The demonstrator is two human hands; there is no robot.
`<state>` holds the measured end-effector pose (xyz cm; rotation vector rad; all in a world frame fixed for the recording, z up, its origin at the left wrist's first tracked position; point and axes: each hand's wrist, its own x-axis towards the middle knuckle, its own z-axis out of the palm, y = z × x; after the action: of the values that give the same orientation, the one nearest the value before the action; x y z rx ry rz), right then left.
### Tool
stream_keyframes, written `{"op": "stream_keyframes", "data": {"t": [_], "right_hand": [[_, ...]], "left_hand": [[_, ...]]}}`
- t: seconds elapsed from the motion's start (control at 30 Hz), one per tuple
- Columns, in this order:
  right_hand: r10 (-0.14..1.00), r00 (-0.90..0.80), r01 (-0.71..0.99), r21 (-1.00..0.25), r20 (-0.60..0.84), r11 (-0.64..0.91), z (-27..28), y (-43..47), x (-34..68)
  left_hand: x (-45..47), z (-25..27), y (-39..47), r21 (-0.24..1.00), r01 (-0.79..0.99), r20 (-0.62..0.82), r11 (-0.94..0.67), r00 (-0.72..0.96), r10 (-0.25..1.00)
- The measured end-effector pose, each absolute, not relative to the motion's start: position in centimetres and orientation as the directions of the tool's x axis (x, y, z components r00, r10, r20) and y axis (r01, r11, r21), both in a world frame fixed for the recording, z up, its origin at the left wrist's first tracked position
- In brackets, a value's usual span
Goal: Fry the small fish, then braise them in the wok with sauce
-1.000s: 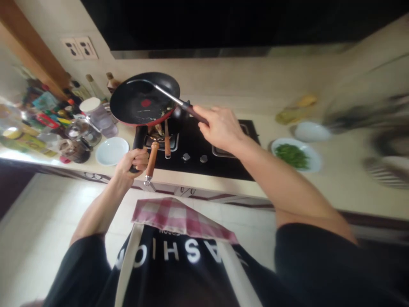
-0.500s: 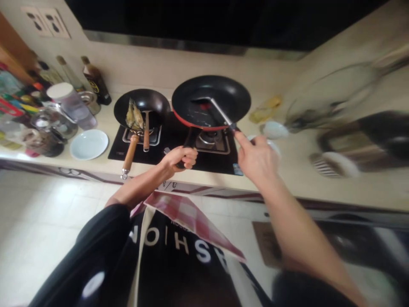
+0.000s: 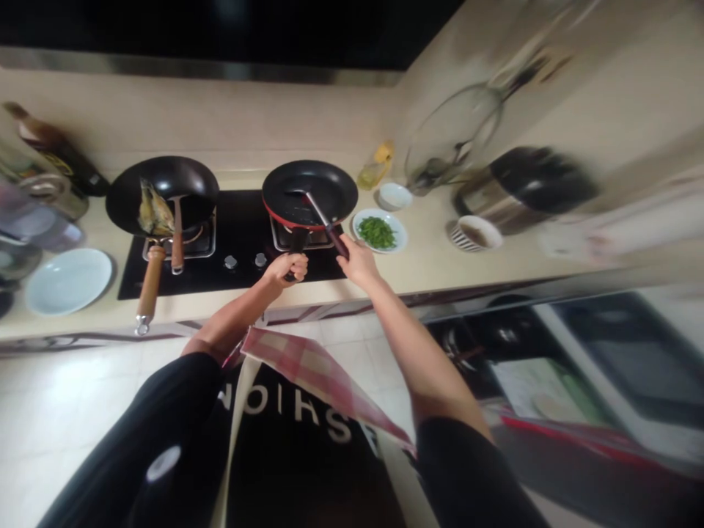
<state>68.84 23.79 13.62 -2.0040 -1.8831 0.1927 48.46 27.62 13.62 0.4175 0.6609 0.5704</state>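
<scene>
My left hand (image 3: 289, 269) is closed around the black handle of a red-sided frying pan (image 3: 330, 183), which sits over the right burner. In my right hand (image 3: 360, 262) is the dark handle of a spatula (image 3: 323, 210), its head resting in or just above the pan's black inside. Small light marks that showed in the pan earlier are hard to make out now. On the left burner stands a dark wok (image 3: 184, 172) with a wooden handle. Pieces of fish (image 3: 155, 209) lie in it beside a second wooden-handled turner (image 3: 177, 235).
Right of the pan is a plate of chopped greens (image 3: 377, 232), with a white bowl (image 3: 394, 195) and an oil bottle (image 3: 376, 167) behind. Farther right are a striped cup (image 3: 467, 236) and a rice cooker (image 3: 522, 187). A pale plate (image 3: 70, 281) lies at left.
My view has swung to the right, so the stove appears farther left and the plate of greens has come into sight. Both hands keep their holds on the pan and spatula.
</scene>
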Motion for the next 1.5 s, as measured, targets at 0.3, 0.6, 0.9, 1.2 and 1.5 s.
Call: {"op": "stream_keyframes", "data": {"t": [0.3,0.6,0.9,1.2,1.5], "right_hand": [[0.994,0.036,0.929,-0.370,0.103,0.005,11.0,23.7,68.6],[0.961,0.047,0.873,-0.478,0.272,0.092,12.9,23.4,68.5],[0.974,-0.219,0.130,-0.987,0.061,0.091,17.2,24.8,54.4],[0.782,-0.455,-0.029,-0.871,-0.425,-0.490,15.0,27.0,40.7],[0.890,-0.191,-0.115,-0.891,-0.413,-0.439,16.5,28.1,36.1]], "left_hand": [[49.6,10.6,27.0,0.615,-0.402,-0.431,0.678,0.550,0.716],[51.0,9.7,26.3,0.506,-0.490,-0.510,0.710,0.493,0.704],[47.1,7.7,23.4,0.445,-0.568,-0.584,0.692,0.403,0.705],[26.0,6.0,17.2,0.402,-0.755,-0.737,0.519,0.070,0.672],[17.8,12.9,20.1,0.544,-0.591,-0.538,0.595,0.299,0.788]]}}
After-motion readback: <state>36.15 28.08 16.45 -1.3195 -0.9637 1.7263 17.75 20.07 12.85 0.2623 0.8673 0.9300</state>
